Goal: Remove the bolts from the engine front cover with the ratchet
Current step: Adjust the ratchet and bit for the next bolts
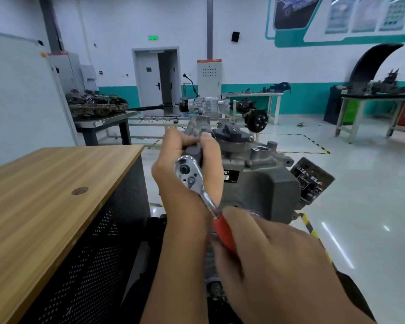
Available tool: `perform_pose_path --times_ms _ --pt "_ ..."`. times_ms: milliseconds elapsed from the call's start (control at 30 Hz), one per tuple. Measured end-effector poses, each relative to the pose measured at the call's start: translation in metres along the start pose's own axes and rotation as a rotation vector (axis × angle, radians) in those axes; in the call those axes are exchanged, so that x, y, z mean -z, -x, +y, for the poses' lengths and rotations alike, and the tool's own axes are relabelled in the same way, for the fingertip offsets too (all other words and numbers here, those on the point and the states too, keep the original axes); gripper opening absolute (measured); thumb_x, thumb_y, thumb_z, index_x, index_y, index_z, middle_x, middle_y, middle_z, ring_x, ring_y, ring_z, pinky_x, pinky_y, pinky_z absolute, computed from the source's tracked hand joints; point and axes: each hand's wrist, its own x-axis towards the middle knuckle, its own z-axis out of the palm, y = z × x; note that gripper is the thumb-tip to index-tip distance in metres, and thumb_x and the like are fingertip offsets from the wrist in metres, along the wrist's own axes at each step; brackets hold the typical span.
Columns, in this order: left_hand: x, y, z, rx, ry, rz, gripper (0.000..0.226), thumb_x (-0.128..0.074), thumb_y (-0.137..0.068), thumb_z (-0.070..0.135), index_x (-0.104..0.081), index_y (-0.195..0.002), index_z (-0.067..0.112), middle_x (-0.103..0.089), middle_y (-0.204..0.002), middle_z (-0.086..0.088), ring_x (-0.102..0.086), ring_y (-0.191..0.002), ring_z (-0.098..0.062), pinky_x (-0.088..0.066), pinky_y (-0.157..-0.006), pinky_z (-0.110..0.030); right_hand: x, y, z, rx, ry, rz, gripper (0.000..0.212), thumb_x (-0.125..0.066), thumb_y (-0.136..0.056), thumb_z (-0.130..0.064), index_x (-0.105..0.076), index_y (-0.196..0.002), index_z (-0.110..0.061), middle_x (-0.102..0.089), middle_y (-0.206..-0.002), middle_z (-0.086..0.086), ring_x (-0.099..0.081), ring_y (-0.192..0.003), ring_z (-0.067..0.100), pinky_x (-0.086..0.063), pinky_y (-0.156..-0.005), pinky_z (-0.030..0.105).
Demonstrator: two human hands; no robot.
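Note:
A grey engine (262, 183) stands in front of me, its front cover mostly hidden behind my hands. The chrome ratchet (192, 176) with a red handle (225, 235) is held up before it, head uppermost. My right hand (274, 258) grips the red handle from below. My left hand (185, 155) curls around the ratchet head, its fingers and thumb pinching a dark grey socket-like piece (195, 149) behind it. No bolt is visible; the socket's far end is hidden by my fingers.
A wooden-topped cabinet (45, 190) with perforated dark sides stands close on the left. Behind the engine are a gearbox display on a frame (204, 106), metal tables with parts at left (98, 106) and right (384, 90), and glossy floor with yellow-black tape to the right.

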Motion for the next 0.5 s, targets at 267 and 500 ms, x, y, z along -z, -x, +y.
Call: perform_pose_path --times_ms 267,500 --pt "0.019 -0.008 -0.016 -0.081 -0.058 -0.167 0.017 -0.067 -0.086 0.003 -0.054 -0.075 0.005 -0.055 -0.062 0.006 -0.05 -0.055 -0.005 -0.042 -0.053 -0.022 0.038 -0.052 0.035 0.031 0.011 0.293 0.011 -0.065 -0.093 -0.015 -0.075 -0.095 -0.018 -0.068 -0.086 -0.002 -0.059 -0.086 0.026 -0.043 -0.099 0.043" --pt "0.002 -0.008 -0.005 -0.005 0.008 -0.038 0.027 -0.07 -0.089 0.004 -0.057 -0.066 0.008 -0.054 -0.051 0.015 -0.052 -0.049 0.001 -0.038 -0.051 -0.01 -0.004 0.002 0.011 0.026 -0.017 0.127 0.008 -0.076 -0.067 -0.016 -0.074 -0.075 -0.016 -0.063 -0.062 0.001 -0.059 -0.054 0.029 -0.054 -0.061 0.042"
